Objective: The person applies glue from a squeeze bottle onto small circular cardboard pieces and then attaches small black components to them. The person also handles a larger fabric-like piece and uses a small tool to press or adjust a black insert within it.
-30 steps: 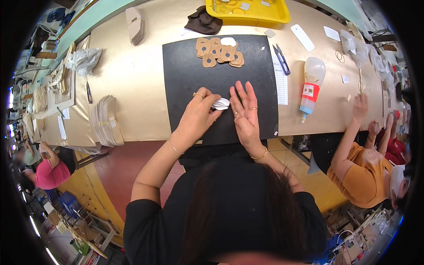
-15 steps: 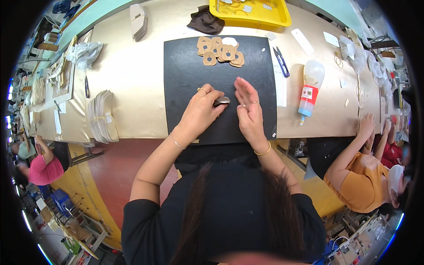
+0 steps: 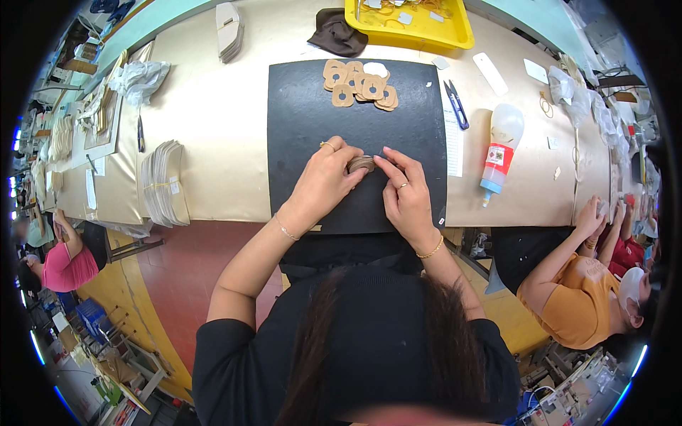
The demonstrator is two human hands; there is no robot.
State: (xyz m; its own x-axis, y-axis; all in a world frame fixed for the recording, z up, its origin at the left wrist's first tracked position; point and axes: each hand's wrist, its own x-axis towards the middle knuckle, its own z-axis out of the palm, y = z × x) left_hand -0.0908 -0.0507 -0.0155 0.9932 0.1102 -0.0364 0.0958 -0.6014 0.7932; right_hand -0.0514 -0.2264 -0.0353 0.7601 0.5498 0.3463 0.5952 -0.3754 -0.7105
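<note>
My left hand (image 3: 321, 176) is closed round a small stack of thin tan pieces (image 3: 361, 164), held over the black mat (image 3: 302, 106). At the stack's right edge, the fingertips of my right hand (image 3: 408, 195) are drawn together against it; whether they have a single piece between them is too small to make out. Beyond both hands lies a loose pile of tan square pieces with cut-out centres (image 3: 342, 96), and a white piece (image 3: 375, 69) rests on top of it.
Right of the mat are blue-handled thread snips (image 3: 457, 106) and a clear squeeze bottle (image 3: 498, 153). A yellow tray (image 3: 419, 37) and dark cloth (image 3: 338, 32) stand at the back. Banded stacks (image 3: 163, 186) lie left. Co-workers sit at either side, one in an orange shirt (image 3: 579, 295).
My right hand has come in leftward, its spread fingers closing to the stack's edge. The stack in my left hand has tilted, now showing a tan side. The left hand has hardly moved.
</note>
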